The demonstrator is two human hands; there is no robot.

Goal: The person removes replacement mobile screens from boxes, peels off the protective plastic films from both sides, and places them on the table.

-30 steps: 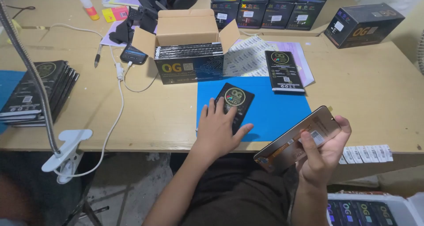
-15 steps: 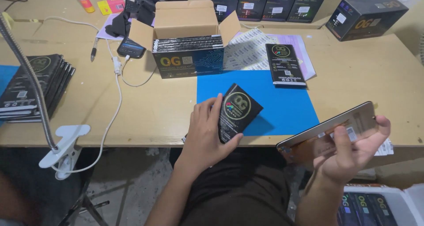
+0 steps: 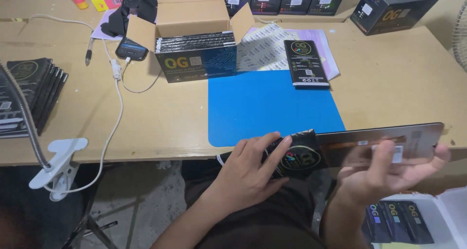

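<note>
My left hand (image 3: 253, 173) grips a flat black packet (image 3: 299, 156) with a round coloured emblem, holding it just off the table's front edge above my lap. My right hand (image 3: 389, 173) holds up a thin see-through glass sheet (image 3: 384, 141) with a small white tab, its left end next to the packet. Just beyond both lies a blue mat (image 3: 267, 105) on the wooden table (image 3: 146, 117). A second black packet (image 3: 306, 64) rests flat at the mat's far right corner.
An open cardboard box (image 3: 194, 39) full of black packets stands behind the mat. A stack of black packets (image 3: 29, 93) lies at the left, with a clamp lamp (image 3: 53, 166), a white cable and a phone (image 3: 131, 49). Dark boxes line the back edge.
My left hand lifted the black packet off the blue mat and drew it toward me past the table edge. My right hand raised the glass sheet level beside it.
</note>
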